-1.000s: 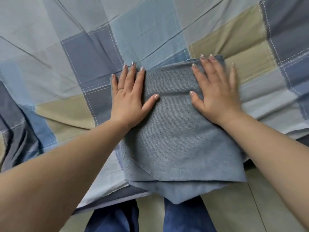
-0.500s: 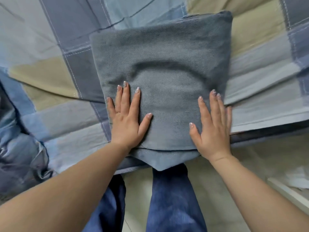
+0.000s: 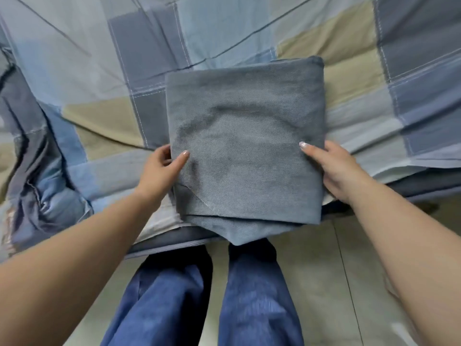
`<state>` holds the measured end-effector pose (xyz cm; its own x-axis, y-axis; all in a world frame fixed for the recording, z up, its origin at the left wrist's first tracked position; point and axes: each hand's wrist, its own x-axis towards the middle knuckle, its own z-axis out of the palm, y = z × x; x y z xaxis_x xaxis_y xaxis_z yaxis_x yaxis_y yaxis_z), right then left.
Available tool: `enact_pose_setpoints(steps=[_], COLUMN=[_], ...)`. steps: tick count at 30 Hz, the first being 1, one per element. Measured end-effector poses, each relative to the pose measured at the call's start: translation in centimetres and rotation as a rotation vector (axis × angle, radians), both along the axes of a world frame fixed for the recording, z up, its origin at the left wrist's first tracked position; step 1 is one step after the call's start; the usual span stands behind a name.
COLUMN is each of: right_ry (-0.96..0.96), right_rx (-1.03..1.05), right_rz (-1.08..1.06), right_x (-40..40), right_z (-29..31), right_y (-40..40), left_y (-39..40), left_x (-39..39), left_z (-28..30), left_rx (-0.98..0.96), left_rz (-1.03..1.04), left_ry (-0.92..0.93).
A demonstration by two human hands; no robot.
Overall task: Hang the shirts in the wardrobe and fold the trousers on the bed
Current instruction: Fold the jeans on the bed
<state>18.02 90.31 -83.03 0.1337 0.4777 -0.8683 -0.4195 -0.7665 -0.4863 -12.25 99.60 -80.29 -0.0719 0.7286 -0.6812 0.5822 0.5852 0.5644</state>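
Patchwork bed (image 3: pixel 224 33), one folded trousers (image 3: pixel 245 146) (two hands gripping)

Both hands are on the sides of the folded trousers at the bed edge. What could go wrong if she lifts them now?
1. The folded trousers are held only at the side edges by the left hand and right hand, so the layers may sag and unfold.
2. A lower layer pokes past the bed edge toward the floor and could drag the fold open or slide off.

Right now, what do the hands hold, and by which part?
Both hold the folded grey trousers: left hand pinches the left edge, right hand grips the right edge.
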Motion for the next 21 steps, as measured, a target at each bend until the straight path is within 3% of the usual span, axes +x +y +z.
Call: enact_pose_setpoints(steps=[5,12,21], right_ry=[0.138,0.057,-0.021], right_rx=[-0.067,-0.031,0.052], right_rz=[-0.014,-0.056,-0.386], right_x=[-0.6,-3.4,-7.6], right_z=[0.4,3.9,17.9], right_y=[-0.4,-2.8,-10.8], left_y=[2.3,1.4,1.1], left_x=[-0.3,-1.6,-0.8], left_z=[-0.7,1.7,14.0], left_rx=[-0.234,-0.195,-0.148], left_rz=[0.023,-0.02,-0.264], left_ry=[-0.178,-0.19,-0.397])
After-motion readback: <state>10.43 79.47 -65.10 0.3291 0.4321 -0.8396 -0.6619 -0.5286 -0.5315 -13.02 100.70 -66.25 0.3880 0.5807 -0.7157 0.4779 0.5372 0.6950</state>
